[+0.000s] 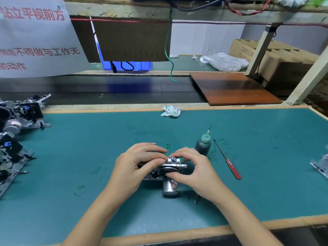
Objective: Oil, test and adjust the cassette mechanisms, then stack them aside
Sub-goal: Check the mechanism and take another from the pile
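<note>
Head view, both hands' fingers curled gripping cassette mechanism (mostly hidden), stacked mechanisms cut off left

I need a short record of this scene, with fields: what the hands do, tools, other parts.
left hand: grips cassette mechanism
right hand: grips the same mechanism
oil bottle: upright, beyond the right hand
screwdriver: lies on green mat, red handle toward the person
other mechanisms: piled at left edge
crumpled paper: far edge of mat
</note>
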Motion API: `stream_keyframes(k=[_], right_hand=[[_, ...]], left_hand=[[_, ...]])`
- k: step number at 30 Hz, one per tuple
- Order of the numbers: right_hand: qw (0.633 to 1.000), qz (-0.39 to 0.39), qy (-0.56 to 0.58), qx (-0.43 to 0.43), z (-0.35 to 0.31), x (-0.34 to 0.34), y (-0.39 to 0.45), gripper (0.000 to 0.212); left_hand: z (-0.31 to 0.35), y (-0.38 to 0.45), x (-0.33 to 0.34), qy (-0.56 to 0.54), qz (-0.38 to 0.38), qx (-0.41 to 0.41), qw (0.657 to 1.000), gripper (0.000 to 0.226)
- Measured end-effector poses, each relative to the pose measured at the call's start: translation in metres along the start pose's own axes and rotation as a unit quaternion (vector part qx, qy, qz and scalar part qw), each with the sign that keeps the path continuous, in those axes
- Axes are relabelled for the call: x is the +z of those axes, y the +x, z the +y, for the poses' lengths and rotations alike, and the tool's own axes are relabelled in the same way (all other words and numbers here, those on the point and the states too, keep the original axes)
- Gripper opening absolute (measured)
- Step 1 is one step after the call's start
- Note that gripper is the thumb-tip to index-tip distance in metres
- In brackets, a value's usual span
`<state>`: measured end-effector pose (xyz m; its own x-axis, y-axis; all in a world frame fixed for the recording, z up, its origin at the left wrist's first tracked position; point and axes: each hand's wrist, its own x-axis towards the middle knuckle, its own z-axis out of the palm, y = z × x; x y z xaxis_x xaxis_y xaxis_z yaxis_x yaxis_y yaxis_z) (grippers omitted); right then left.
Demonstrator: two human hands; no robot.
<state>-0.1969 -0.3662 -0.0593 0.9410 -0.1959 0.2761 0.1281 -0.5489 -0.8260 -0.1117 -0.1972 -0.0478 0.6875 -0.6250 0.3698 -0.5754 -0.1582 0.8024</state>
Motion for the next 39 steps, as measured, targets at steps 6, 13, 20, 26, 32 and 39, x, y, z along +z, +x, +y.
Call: stream_keyframes(k=[6, 13, 20, 26, 32, 39], right_hand=[[0.974, 0.080, -0.212, -0.013, -0.001, -0.004, -0.019, 0.047], [0.929, 0.112, -0.339, -0.100, 0.008, -0.003, -0.031, 0.041], [0.961, 0.071, -0.267, -0.010, -0.001, -0.012, -0.018, 0.040], [0.994, -0.075, 0.044, 0.061, 0.001, -0.008, 0.001, 0.037], [0.994, -0.050, 0.084, 0.056, 0.006, -0.003, 0.004, 0.027], [0.993, -0.053, 0.100, 0.037, 0.004, -0.003, 0.001, 0.025]], left_hand=[[-0.002, -0.002, 0.000, -0.013, 0.008, 0.002, 1.000, 0.014], [-0.003, -0.003, 0.003, -0.006, 0.024, 0.012, 1.000, 0.025], [-0.003, -0.003, 0.003, -0.005, 0.025, 0.013, 1.000, 0.020], [-0.002, -0.003, 0.002, 0.003, 0.022, 0.011, 1.000, 0.022], [-0.003, -0.002, 0.003, 0.004, 0.028, 0.016, 0.999, 0.025], [-0.006, -0.002, 0.003, -0.007, 0.015, 0.035, 0.999, 0.023]])
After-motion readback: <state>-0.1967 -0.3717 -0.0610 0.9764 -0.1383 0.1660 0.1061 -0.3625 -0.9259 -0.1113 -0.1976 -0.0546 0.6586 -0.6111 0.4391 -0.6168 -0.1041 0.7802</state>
